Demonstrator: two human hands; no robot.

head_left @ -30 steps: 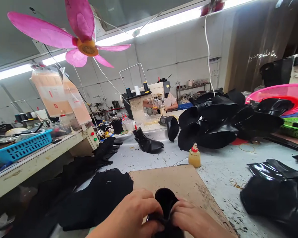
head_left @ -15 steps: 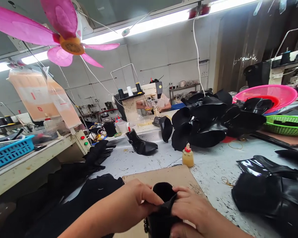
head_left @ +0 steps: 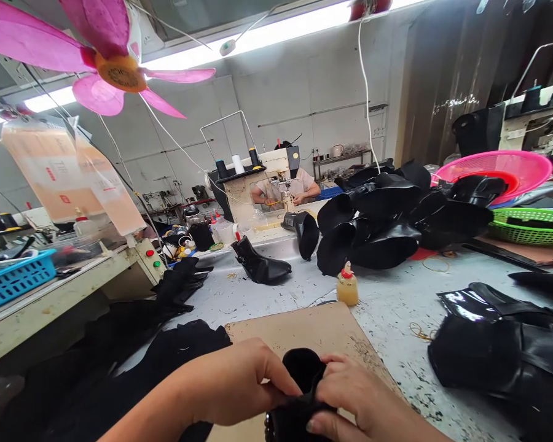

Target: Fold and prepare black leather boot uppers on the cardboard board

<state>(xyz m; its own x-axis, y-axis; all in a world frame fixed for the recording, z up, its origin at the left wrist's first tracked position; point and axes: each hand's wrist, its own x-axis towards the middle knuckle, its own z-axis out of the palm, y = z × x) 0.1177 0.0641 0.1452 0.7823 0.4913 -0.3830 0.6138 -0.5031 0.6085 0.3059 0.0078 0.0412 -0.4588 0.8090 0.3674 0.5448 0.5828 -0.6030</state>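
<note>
A black boot upper point(head_left: 292, 418) stands in front of me with its round opening facing up. My left hand point(head_left: 246, 380) pinches the rim from the left, thumb and fingers pressed together. On the other side, my right hand point(head_left: 352, 393) grips the edge, fingers over it and thumb lower down. A row of shiny beads or studs shows on the upper's left side. Beneath it lies a brown board point(head_left: 295, 325). The lower part of the upper runs out of view.
A glue bottle point(head_left: 347, 287) with a red cap stands beyond the board. Another black boot upper point(head_left: 262, 263) lies farther back. Black uppers are piled point(head_left: 373, 227) at the back right, with more pieces point(head_left: 498, 356) on the right. A person point(head_left: 299, 187) sits behind a sewing machine point(head_left: 253, 184).
My hands keep their hold on the rim, and the flap between them is pressed lower. The view has shifted slightly.
</note>
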